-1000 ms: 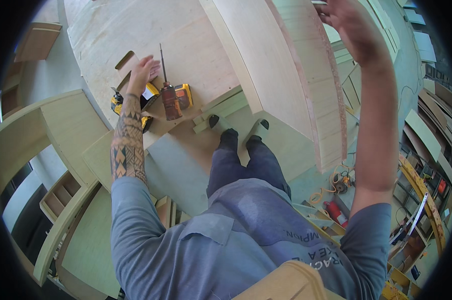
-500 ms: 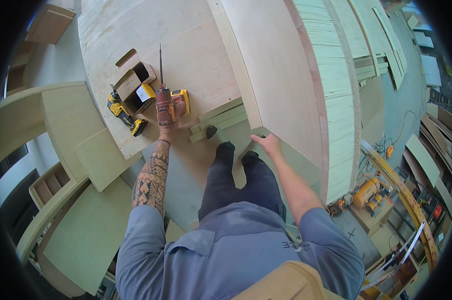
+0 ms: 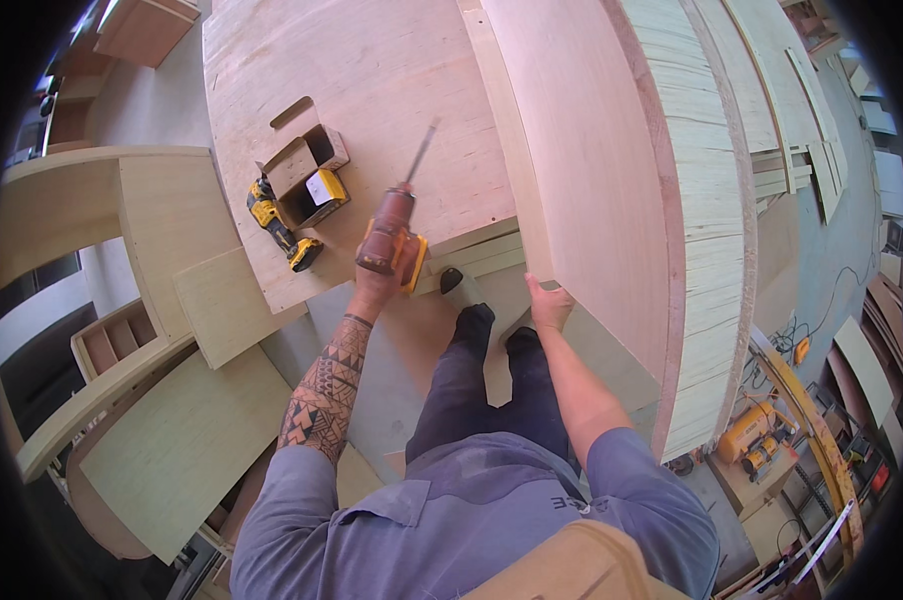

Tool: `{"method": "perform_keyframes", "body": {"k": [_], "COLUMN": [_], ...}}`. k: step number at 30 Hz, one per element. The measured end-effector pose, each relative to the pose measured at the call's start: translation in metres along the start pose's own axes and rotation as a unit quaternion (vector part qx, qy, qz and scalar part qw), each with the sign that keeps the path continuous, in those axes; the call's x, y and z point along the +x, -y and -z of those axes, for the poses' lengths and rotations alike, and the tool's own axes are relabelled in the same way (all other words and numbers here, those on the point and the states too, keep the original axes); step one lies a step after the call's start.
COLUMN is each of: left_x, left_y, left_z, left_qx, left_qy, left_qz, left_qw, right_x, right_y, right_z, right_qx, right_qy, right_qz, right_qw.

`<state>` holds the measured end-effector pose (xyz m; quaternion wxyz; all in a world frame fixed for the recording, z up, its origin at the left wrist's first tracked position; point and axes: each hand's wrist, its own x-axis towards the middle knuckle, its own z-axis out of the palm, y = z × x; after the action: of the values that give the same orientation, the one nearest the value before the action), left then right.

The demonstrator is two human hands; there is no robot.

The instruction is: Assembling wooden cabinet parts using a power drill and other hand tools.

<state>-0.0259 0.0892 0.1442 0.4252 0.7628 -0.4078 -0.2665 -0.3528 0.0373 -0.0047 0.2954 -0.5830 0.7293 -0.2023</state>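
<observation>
Tilted rightward, drill [image 3: 386, 232] in left hand [image 3: 374, 287], bit [image 3: 425, 152] blurred, right hand [image 3: 550, 305] at panel [image 3: 584, 150] corner, its closure unclear

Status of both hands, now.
Left hand: closed, holding the drill.
Right hand: at the near corner of the panel; fingers partly hidden, so its grip cannot be told.

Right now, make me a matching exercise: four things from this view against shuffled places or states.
1. long-bit power driver
2. right hand
3. cardboard box
4. yellow-and-black tool

A. lying left of the box
B. open, on the flat wooden top
C. in the left hand
D. at the wooden panel's near corner

Pairs: 1-C, 2-D, 3-B, 4-A
</observation>
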Motion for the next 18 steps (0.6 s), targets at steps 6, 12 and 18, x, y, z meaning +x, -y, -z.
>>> {"method": "perform_keyframes", "body": {"k": [6, 12, 18], "left_x": [0.026, 0.085, 0.116], "left_y": [-0.066, -0.103, -0.134], "left_z": [-0.009, -0.036, -0.041], "left_qx": [0.025, 0.060, 0.170], "left_qy": [0.097, 0.176, 0.329], "left_qz": [0.003, 0.046, 0.137], "left_qw": [0.995, 0.981, 0.919], "right_x": [-0.006, 0.004, -0.002], "right_y": [0.013, -0.007, -0.006], "right_z": [-0.006, -0.005, -0.013], "right_qx": [-0.003, -0.197, -0.142], "right_qy": [-0.020, 0.051, -0.015], "right_qz": [0.014, -0.101, -0.057], "right_qw": [1.000, 0.974, 0.988]}}
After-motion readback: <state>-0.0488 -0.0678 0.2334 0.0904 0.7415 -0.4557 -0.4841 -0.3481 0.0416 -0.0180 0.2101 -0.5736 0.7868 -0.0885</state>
